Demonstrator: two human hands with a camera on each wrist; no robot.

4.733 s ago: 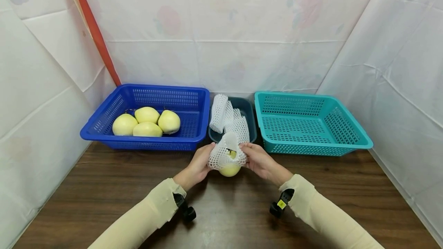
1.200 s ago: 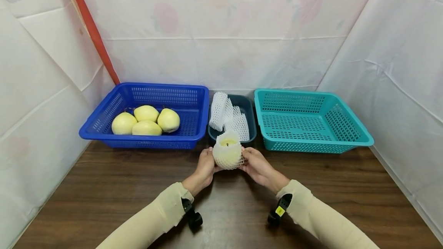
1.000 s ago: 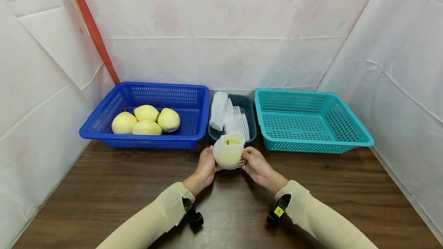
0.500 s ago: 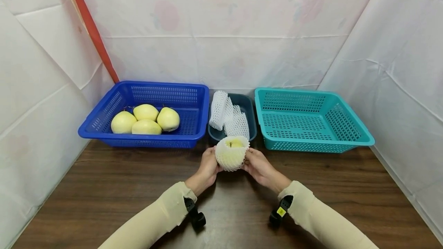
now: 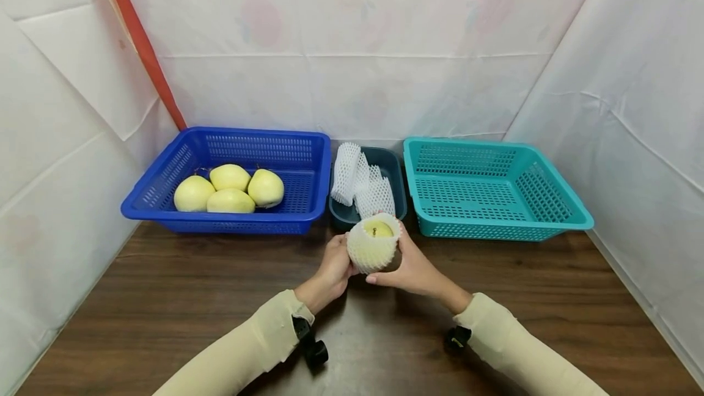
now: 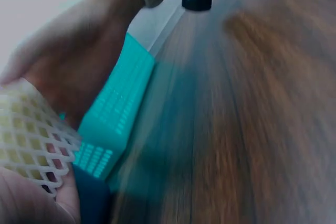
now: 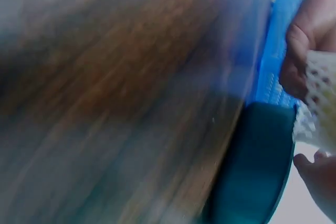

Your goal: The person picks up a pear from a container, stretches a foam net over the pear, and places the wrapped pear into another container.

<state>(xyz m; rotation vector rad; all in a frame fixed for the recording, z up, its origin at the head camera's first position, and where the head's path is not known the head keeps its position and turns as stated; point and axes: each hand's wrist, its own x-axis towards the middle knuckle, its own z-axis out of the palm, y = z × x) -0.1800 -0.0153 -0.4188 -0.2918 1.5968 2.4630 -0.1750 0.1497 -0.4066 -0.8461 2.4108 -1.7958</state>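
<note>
A pale yellow-green pear (image 5: 370,255) stands stem up in a white foam net sleeve (image 5: 357,248), its top showing through the sleeve's opening. My left hand (image 5: 332,266) holds the sleeved pear from the left side. On the right, my right hand (image 5: 415,269) has its thumb spread away from the pear, and its fingers reach behind the far side, partly hidden. In the left wrist view, the net (image 6: 31,135) lies against the left hand (image 6: 31,200). Fingertips of the right hand (image 7: 320,182) are close to the net in the right wrist view.
A blue basket (image 5: 225,219) with several pears (image 5: 231,200) stands at the left. Behind the hands, a small dark tray (image 5: 397,182) holds several foam net sleeves (image 5: 346,173). To the right is a teal basket (image 5: 500,225). Cloth walls rise around the brown wooden table (image 5: 192,298).
The net, earlier stretched over the pear's top, now covers its sides. The right hand has let go of its pinch on the net, its thumb swinging away. The left hand keeps its hold.
</note>
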